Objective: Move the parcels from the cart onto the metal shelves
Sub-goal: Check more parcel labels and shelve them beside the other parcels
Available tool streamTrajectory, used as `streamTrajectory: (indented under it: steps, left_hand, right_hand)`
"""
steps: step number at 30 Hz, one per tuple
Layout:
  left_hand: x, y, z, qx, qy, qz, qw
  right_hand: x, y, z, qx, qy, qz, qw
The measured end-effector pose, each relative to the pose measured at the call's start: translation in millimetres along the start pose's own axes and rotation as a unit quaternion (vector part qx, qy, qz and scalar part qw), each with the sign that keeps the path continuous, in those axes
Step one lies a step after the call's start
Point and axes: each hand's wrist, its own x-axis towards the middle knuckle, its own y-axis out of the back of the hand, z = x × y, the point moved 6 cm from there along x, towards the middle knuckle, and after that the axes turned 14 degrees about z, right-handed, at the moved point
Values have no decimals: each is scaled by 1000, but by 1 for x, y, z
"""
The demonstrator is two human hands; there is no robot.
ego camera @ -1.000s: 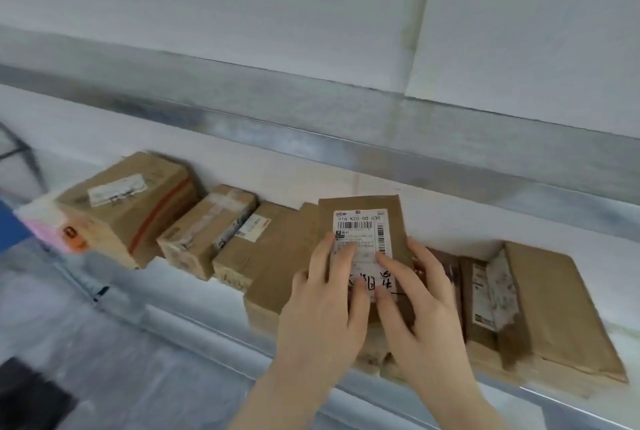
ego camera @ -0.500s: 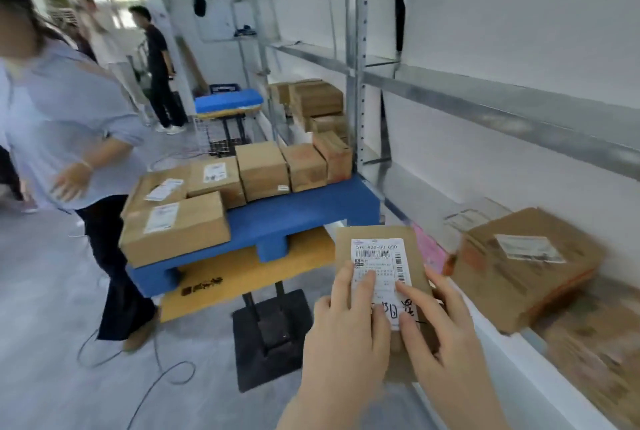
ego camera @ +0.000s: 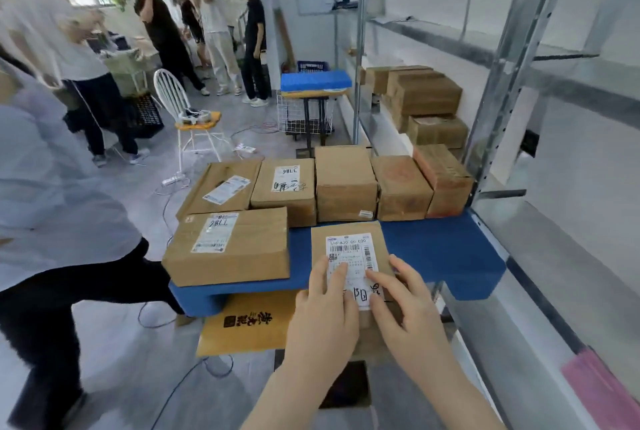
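Note:
I hold a small brown parcel (ego camera: 346, 235) with a white barcode label, face up, in front of me over the near edge of the blue cart top (ego camera: 433, 249). My left hand (ego camera: 325, 312) grips its left side and my right hand (ego camera: 412, 312) its right side, fingers spread on the label. Several cardboard parcels sit on the cart: a large one (ego camera: 228, 246) at the near left and a row (ego camera: 346, 183) along the far edge. The metal shelves (ego camera: 540, 242) run along the right.
More boxes (ego camera: 426, 97) are stacked on the shelf further back. A person (ego camera: 52, 204) stands close at the left of the cart. Several people stand at the back left near a white chair (ego camera: 183, 118). A second blue-topped cart (ego camera: 315, 83) stands beyond. Cables cross the floor.
My view swung left from the shelf row of parcels to the cart. The labelled parcel stayed in both hands and now hovers over the cart instead of the shelf.

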Motion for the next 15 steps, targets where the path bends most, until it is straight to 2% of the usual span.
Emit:
streamTrajectory:
  steps: [3,7,11,15]
  left_hand:
    - [45,-35,-5,-57,53,-12,997]
    - [84,-77,-22,-49,111,-34,992]
    - [91,-98,-26,-26,121,-65,990]
    - [110,-79,-41,6,111,-24,993]
  right_hand:
    - [45,-38,39,13,-15,-44,999]
    - [84,-85,83,8,-21,-126,992]
    - [97,-109,108,24,-29,-174,984]
    - [112,-111,116,44,-34,-217,975]
